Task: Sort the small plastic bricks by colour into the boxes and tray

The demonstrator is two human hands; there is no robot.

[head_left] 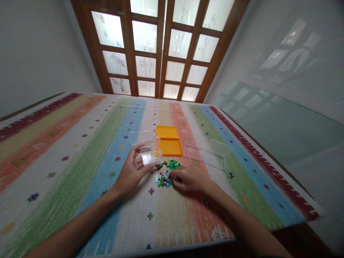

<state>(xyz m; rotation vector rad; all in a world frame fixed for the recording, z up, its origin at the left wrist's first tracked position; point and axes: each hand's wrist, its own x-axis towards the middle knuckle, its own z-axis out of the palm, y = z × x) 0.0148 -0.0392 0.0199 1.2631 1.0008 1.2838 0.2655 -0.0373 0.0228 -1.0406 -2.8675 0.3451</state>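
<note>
My left hand [135, 163] grips a small clear plastic box [146, 158], its lid raised, tilted above the cloth. A few tiny yellow pieces [155, 154] lie inside it. Just right of the box, a loose pile of small building bricks [172, 164] in green, blue, brown and other colours spreads over the tablecloth. My right hand [186, 176] reaches into the pile's right side with its fingers bent together. Its fingertips are among the bricks, and whatever they pinch is hidden.
Behind the pile lies an open orange case [171, 147]. Open clear plastic boxes [213, 159] rest to its right, and another clear box [139, 135] is behind my left hand. A striped cloth [102, 150] covers the table. Wooden doors with glass panes [145, 36] stand beyond.
</note>
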